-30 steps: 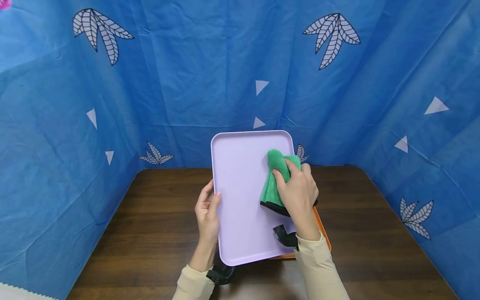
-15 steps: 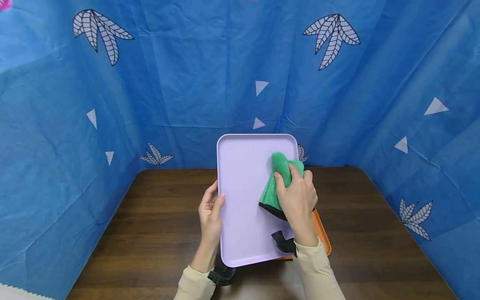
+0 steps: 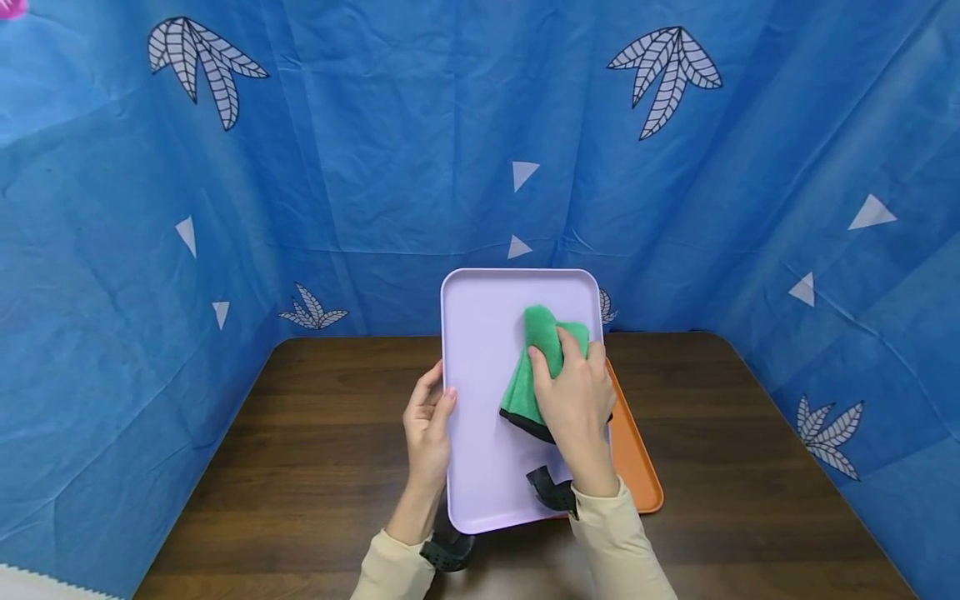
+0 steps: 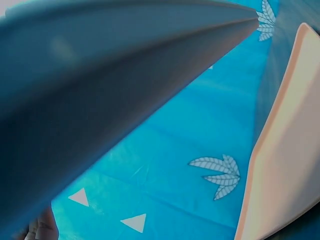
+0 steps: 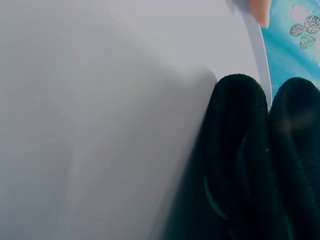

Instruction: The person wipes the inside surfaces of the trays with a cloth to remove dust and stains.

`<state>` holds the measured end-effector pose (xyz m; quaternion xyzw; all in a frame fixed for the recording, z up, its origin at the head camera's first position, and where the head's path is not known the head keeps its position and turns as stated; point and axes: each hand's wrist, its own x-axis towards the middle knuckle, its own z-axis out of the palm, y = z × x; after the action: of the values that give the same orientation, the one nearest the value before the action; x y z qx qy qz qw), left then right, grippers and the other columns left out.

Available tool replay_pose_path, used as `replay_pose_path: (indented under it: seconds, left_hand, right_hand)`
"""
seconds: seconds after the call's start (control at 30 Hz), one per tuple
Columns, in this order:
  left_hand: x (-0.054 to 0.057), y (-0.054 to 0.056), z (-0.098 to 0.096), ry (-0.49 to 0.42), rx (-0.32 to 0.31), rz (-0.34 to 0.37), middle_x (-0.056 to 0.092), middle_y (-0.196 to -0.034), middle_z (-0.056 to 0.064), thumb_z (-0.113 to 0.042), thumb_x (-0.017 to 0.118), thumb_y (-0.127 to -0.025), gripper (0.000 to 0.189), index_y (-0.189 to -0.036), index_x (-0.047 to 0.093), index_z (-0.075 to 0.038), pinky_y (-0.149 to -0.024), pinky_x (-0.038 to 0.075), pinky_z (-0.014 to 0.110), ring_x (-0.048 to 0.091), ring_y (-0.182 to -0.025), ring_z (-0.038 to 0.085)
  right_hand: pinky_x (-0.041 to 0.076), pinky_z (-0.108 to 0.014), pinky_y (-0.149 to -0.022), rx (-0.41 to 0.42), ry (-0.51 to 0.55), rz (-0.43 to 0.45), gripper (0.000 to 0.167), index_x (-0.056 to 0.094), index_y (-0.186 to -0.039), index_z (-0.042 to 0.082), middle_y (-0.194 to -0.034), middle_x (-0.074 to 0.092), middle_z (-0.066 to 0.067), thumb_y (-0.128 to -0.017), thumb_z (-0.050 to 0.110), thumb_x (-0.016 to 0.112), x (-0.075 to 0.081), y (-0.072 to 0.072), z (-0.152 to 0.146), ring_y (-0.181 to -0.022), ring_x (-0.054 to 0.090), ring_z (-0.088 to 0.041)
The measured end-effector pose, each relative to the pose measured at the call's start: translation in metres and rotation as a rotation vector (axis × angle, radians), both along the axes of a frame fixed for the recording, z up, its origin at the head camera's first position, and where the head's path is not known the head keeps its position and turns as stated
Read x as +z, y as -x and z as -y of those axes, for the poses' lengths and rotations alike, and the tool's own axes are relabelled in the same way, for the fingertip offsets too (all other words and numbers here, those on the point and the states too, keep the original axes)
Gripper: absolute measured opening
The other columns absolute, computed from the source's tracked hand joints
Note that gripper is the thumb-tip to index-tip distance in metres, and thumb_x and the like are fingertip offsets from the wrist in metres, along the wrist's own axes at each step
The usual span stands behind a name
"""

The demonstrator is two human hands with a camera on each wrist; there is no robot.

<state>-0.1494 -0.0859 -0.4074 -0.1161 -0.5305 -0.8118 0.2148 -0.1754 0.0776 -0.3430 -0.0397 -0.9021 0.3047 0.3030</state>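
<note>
My left hand [image 3: 429,421] grips the left edge of the lilac tray [image 3: 480,367], held tilted above the wooden table [image 3: 315,450]; my right hand [image 3: 573,400] curls round a green cloth [image 3: 534,367] pressed on the tray's face, an orange tray [image 3: 633,458] lying beneath it

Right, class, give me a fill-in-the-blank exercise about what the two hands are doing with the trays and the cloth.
1. The right hand presses a ____ cloth on the lilac tray.
2. The left hand grips the lilac tray's ____ edge.
3. The tray lying flat on the wooden table is ____.

Missing words: green; left; orange
</note>
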Motion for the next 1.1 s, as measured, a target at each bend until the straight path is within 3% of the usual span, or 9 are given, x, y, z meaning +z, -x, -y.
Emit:
replay_pose_path:
  seconds: [0.23, 0.43, 0.77, 1.1]
  left_hand:
    - [0.000, -0.001, -0.002, 0.005, 0.011, 0.022, 0.071, -0.113, -0.007, -0.002, 0.051, -0.098, 0.037, -0.135, 0.051, 0.002, -0.076, 0.059, 0.024, 0.069, -0.095, 0.007]
    - [-0.001, -0.001, -0.005, 0.007, 0.012, 0.015, 0.071, -0.113, -0.007, -0.001, 0.051, -0.098, 0.037, -0.134, 0.052, 0.002, -0.078, 0.057, 0.022, 0.068, -0.098, 0.006]
    - [-0.002, 0.000, -0.007, 0.021, -0.011, -0.035, 0.072, -0.106, -0.008, -0.003, 0.046, -0.101, 0.032, -0.128, 0.057, -0.014, -0.074, 0.055, 0.017, 0.067, -0.093, 0.003]
    - [-0.001, 0.000, -0.005, -0.020, -0.032, -0.029, 0.072, -0.105, -0.006, -0.003, 0.046, -0.101, 0.030, -0.125, 0.058, -0.018, -0.072, 0.056, 0.018, 0.068, -0.089, 0.004]
  right_hand:
    - [0.041, -0.039, -0.043, 0.051, -0.061, -0.110, 0.042, 0.070, -0.118, 0.008, -0.083, 0.056, -0.018, -0.085, 0.035, 0.074, 0.000, -0.004, 0.014, -0.053, 0.050, -0.031]
    - [0.044, -0.039, -0.042, 0.116, -0.115, -0.182, 0.041, 0.070, -0.116, 0.007, -0.082, 0.056, -0.019, -0.084, 0.034, 0.076, 0.001, -0.009, 0.029, -0.055, 0.051, -0.028]
    - [0.043, -0.034, -0.047, 0.214, -0.283, -0.354, 0.043, 0.072, -0.111, 0.008, -0.082, 0.057, -0.015, -0.076, 0.030, 0.083, 0.002, -0.023, 0.056, -0.059, 0.052, -0.024]
    - [0.042, -0.034, -0.048, 0.255, -0.264, -0.360, 0.040, 0.073, -0.112, 0.014, -0.084, 0.057, -0.011, -0.077, 0.030, 0.083, -0.001, -0.019, 0.056, -0.063, 0.054, -0.024]
